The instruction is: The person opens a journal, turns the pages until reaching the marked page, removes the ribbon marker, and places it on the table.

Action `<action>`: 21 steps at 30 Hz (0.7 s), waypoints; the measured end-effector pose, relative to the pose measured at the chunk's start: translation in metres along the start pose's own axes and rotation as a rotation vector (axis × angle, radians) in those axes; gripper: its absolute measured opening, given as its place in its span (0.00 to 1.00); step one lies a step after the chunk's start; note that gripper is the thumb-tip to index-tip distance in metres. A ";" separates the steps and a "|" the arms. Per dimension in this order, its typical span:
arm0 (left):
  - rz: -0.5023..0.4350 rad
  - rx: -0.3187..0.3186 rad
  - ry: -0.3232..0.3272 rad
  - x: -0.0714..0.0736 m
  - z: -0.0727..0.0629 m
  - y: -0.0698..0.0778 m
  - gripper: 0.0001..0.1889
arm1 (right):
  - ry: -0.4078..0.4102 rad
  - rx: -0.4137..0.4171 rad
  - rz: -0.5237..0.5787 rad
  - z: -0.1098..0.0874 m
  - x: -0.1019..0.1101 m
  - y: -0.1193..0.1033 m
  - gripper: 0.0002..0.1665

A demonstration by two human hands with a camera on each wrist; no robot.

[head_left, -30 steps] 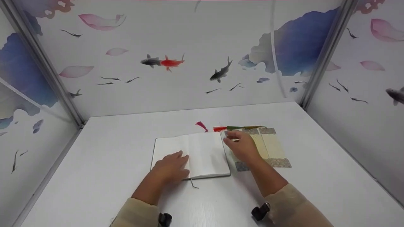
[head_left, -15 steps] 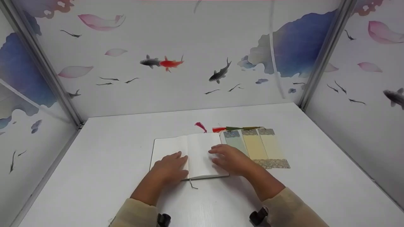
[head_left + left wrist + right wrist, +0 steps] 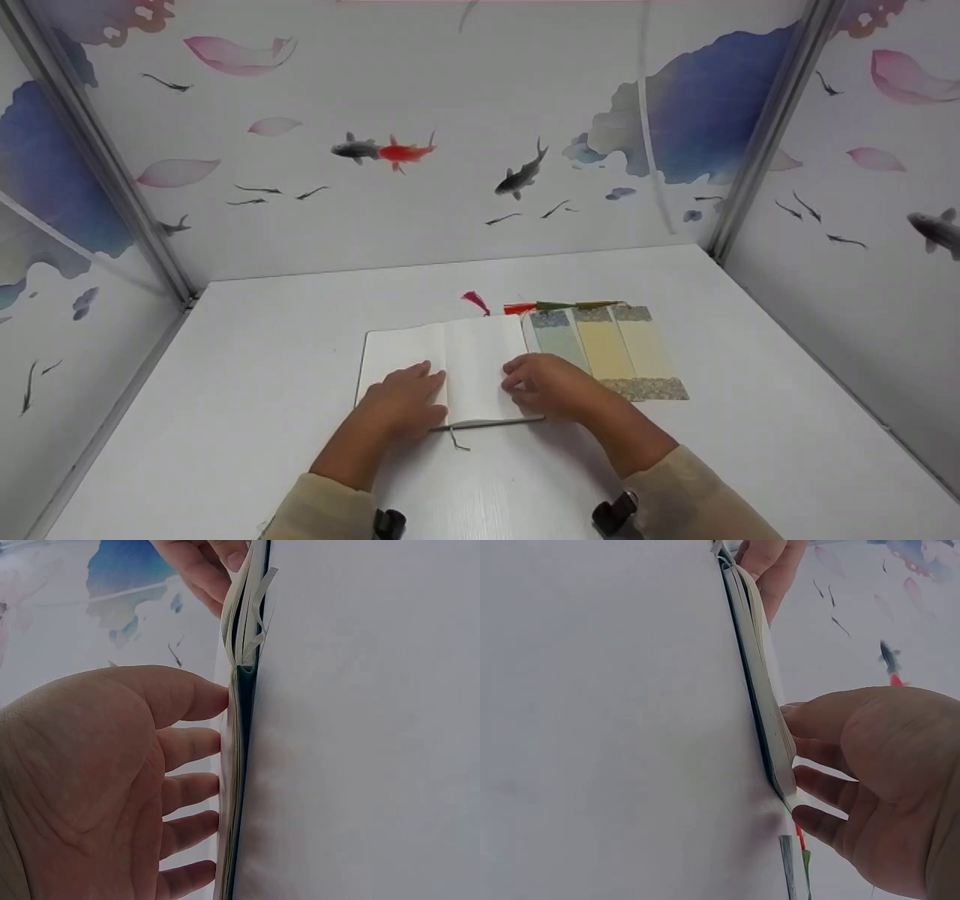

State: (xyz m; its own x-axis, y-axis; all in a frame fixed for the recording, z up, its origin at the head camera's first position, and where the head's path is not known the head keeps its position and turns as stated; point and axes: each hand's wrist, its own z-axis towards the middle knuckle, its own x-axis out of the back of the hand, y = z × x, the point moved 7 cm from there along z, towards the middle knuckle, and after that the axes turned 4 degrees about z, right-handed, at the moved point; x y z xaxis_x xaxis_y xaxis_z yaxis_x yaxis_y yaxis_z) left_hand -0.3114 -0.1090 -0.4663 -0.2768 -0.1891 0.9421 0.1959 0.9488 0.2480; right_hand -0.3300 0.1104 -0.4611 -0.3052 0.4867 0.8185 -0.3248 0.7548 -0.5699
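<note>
An open notebook (image 3: 480, 345) with blank white pages lies on the white table. My left hand (image 3: 405, 397) rests on its left page, fingers spread and fingertips touching the paper. On the right page, near the outer edge, my right hand (image 3: 551, 386) touches the paper with bent fingers. The right wrist view shows the thumb and fingertips apart along the page block (image 3: 761, 682); no lifted sheet shows between them. A thin ribbon (image 3: 259, 615) hangs from the notebook's lower edge at the spine.
Right of the notebook lie several bookmarks (image 3: 607, 345) in pale blue, yellow and cream, partly behind my right hand. Red and green tassels (image 3: 555, 306) lie along their top. A magenta tassel (image 3: 475, 301) lies beyond the notebook. Printed walls (image 3: 465, 90) enclose the table.
My right hand has come from above the bookmarks, left and nearer, onto the right page. Its fingers have drawn in slightly over the last half second. The left hand stays put.
</note>
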 end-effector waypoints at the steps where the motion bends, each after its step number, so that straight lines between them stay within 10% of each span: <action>1: 0.001 -0.001 0.001 0.000 0.000 0.000 0.35 | -0.005 -0.005 -0.007 -0.001 0.000 0.000 0.14; 21: -0.002 -0.012 0.002 0.001 -0.003 0.001 0.34 | -0.080 -0.017 -0.113 -0.007 0.001 0.000 0.30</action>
State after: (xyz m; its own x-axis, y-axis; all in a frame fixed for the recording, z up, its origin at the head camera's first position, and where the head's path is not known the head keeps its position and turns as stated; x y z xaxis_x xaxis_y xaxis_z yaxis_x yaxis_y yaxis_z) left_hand -0.3088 -0.1092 -0.4644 -0.2751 -0.1911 0.9422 0.2064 0.9454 0.2521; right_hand -0.3239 0.1140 -0.4596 -0.3382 0.3617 0.8688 -0.3464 0.8105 -0.4723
